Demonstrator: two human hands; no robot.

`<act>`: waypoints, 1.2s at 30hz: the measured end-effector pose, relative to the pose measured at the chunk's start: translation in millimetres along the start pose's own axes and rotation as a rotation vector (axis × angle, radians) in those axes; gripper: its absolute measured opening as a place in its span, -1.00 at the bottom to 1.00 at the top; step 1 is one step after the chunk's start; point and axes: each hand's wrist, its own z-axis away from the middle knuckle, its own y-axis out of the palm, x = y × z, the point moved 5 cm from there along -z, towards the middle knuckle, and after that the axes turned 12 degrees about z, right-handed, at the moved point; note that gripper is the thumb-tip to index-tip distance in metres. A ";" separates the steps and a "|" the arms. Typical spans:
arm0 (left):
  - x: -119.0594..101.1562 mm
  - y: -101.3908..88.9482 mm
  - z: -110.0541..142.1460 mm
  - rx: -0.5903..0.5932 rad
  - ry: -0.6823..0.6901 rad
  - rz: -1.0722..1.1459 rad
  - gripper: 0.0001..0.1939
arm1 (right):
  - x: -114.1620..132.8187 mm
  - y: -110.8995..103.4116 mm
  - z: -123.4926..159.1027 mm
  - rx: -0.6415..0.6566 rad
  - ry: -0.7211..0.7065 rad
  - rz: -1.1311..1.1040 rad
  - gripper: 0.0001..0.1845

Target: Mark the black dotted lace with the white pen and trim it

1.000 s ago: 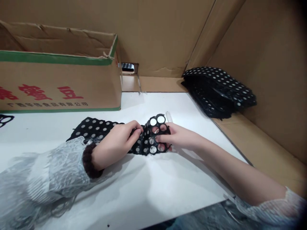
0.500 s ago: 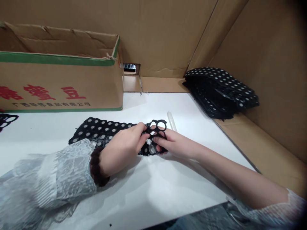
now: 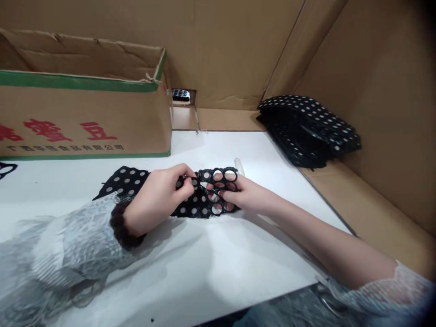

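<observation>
A black sheet with rows of pale round discs point(image 3: 194, 200) lies on the white table before me. At its right end several of the rings are open holes. My left hand point(image 3: 160, 190) pinches the sheet's upper middle between thumb and forefinger. My right hand point(image 3: 247, 193) grips the holed right end, its thumb on top and fingers showing through the rings from beneath. Between the two hands a gap has opened in the sheet. Under my left hand and sleeve, part of the sheet is hidden.
A cardboard box with green edges point(image 3: 81, 118) stands at the back left. Stacked similar black dotted sheets point(image 3: 306, 129) lean at the right against cardboard walls. A whitish translucent stick point(image 3: 239, 166) lies behind my right hand. A black holed scrap point(image 3: 7, 170) shows at the left edge.
My left hand has moved left along the sheet, away from the right hand. More empty rings show at the right end, and a gap now shows between the hands.
</observation>
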 end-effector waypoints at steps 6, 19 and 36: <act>-1.4 3.2 6.2 0.033 0.016 0.002 -0.84 | 4.0 -6.0 -3.2 -0.040 -0.081 0.053 -0.70; -9.2 25.8 16.5 0.155 0.110 0.037 -0.93 | 14.7 2.0 7.8 -0.072 -0.135 0.117 -0.56; 2.3 -6.2 5.0 -0.050 0.011 0.098 -0.76 | -0.1 -12.5 1.1 -0.333 -0.045 -0.056 -0.77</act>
